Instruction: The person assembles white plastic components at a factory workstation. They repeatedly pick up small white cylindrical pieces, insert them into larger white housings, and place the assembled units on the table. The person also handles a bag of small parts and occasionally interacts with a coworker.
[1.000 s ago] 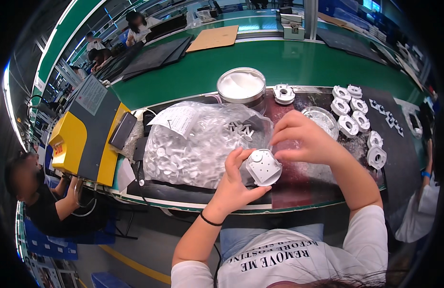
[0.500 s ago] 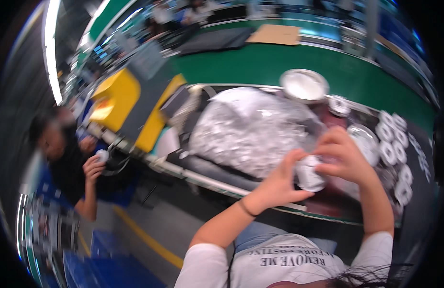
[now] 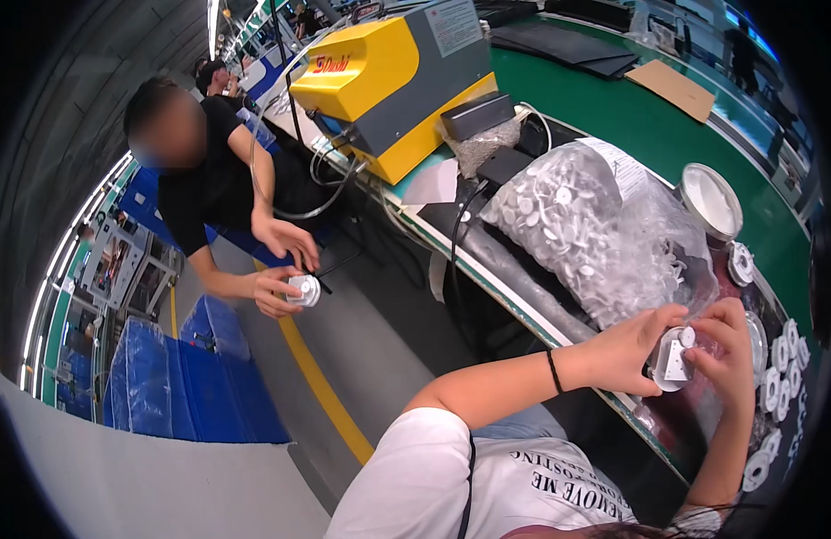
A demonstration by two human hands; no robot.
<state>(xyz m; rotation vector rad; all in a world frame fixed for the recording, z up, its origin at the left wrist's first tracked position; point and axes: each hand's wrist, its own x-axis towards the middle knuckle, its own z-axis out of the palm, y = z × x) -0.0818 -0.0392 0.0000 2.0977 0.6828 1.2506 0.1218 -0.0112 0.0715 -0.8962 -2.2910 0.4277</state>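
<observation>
The left forearm extends from the lower edge toward the right, with a black band (image 3: 554, 371) at the wrist. The left hand (image 3: 622, 355) grips the round white part (image 3: 674, 366) from its left side, index finger at the far rim and thumb at the near rim. The right forearm rises from the near right; the right hand (image 3: 729, 355) is bent inward, its thumb and fingers pinching the right side of the same part beside a small white disc (image 3: 686, 337). The part is held at the near right of the workbench (image 3: 444, 217).

A clear bag (image 3: 568, 238) of small white pieces lies left of the hands, on the far side. A yellow-and-grey machine (image 3: 388, 85) stands farther left. White ring-shaped parts (image 3: 773, 388) are grouped at right. On the left, a seated co-worker (image 3: 200, 202) holds a similar white part (image 3: 305, 290) above the floor (image 3: 379, 323).
</observation>
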